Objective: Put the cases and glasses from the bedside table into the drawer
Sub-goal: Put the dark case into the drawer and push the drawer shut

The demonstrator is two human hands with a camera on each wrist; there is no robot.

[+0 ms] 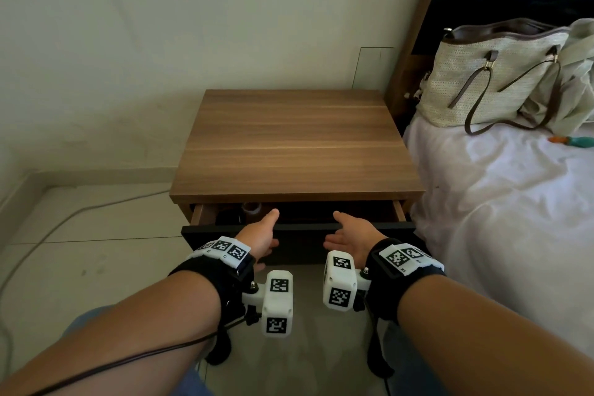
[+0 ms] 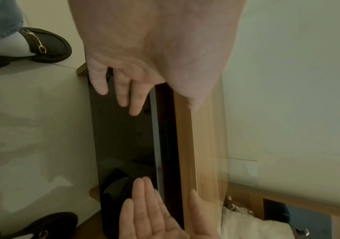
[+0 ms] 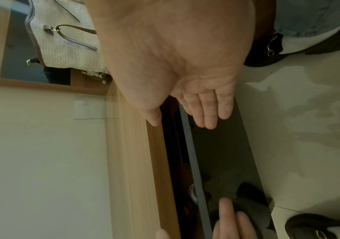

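Note:
The wooden bedside table [image 1: 295, 145] has a bare top; no cases or glasses show on it. Its drawer with a black front [image 1: 299, 246] stands a little way out. Inside, dark shapes [image 1: 229, 218] and a brownish round thing [image 1: 252, 207] show at the left; the rest is hidden in shadow. My left hand [image 1: 260, 235] and right hand [image 1: 350, 235] are held open and empty at the drawer front, palms turned towards each other, thumbs over its top edge. In the wrist views the straight fingers [image 2: 124, 97] [image 3: 206, 113] lie against or just off the black front [image 2: 120, 145] [image 3: 222, 153]; contact is unclear.
A bed with a white sheet [image 1: 498, 202] lies close on the right, with a woven handbag [image 1: 491, 80] and a small orange and teal object [image 1: 572, 141] on it. A cable [image 1: 80, 212] runs across the tiled floor at the left. My black shoes [image 2: 42, 43] stand before the table.

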